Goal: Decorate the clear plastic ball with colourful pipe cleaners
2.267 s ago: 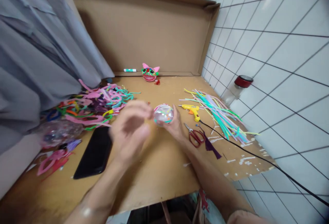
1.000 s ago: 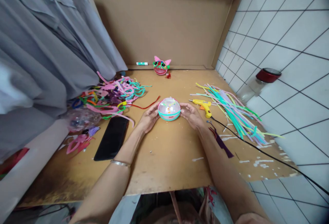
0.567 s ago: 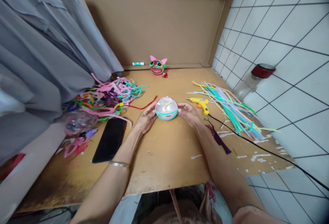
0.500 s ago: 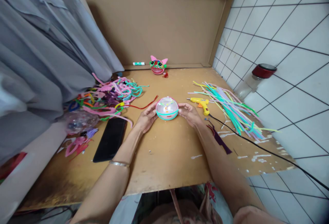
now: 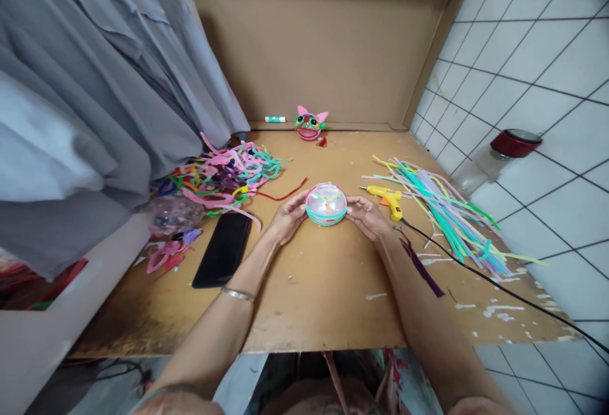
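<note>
A clear ball (image 5: 326, 204) sits between my two hands, near the middle of the bench (image 5: 323, 288). My left hand (image 5: 289, 219) and right hand (image 5: 368, 217) form a closed grip, fingers against its opposite sides; I cannot tell whether it also rests on the wood. Its pink edging and teal band are in place, and small coloured bits show through the shell. I see no ears on it, unlike the pink-eared figure (image 5: 309, 124) at the far edge. How much work remains, I cannot tell. A yellow glue gun (image 5: 387, 199) and straight fuzzy stems (image 5: 442, 212) lie toward the right edge; tangled stems (image 5: 228, 171) lie toward the left.
</note>
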The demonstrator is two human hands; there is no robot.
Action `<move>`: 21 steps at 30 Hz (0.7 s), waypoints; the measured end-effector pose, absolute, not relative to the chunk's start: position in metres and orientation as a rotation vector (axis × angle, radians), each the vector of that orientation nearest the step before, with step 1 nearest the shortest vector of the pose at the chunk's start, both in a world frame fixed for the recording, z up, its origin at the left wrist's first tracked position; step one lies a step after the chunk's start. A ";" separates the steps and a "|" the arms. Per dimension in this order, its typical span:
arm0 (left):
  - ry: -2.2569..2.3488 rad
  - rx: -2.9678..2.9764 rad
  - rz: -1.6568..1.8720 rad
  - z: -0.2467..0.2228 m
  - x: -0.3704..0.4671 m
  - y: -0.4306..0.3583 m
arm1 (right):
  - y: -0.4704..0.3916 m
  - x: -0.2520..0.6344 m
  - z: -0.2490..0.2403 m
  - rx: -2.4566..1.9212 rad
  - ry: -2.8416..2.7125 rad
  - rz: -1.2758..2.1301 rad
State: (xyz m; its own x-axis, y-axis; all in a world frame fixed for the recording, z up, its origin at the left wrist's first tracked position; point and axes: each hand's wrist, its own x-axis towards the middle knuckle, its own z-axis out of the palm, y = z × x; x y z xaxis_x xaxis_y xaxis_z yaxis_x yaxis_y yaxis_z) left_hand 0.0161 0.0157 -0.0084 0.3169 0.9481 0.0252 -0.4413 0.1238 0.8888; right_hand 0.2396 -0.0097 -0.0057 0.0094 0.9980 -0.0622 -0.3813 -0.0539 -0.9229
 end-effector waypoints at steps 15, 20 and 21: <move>0.617 0.903 1.190 -0.014 0.026 0.021 | -0.006 0.238 -0.003 -0.953 -0.876 1.343; 0.600 0.825 1.204 -0.013 0.026 0.023 | -0.006 0.237 0.004 -0.987 -0.816 1.299; 0.598 0.823 1.203 -0.013 0.026 0.023 | -0.006 0.237 0.005 -0.989 -0.820 1.290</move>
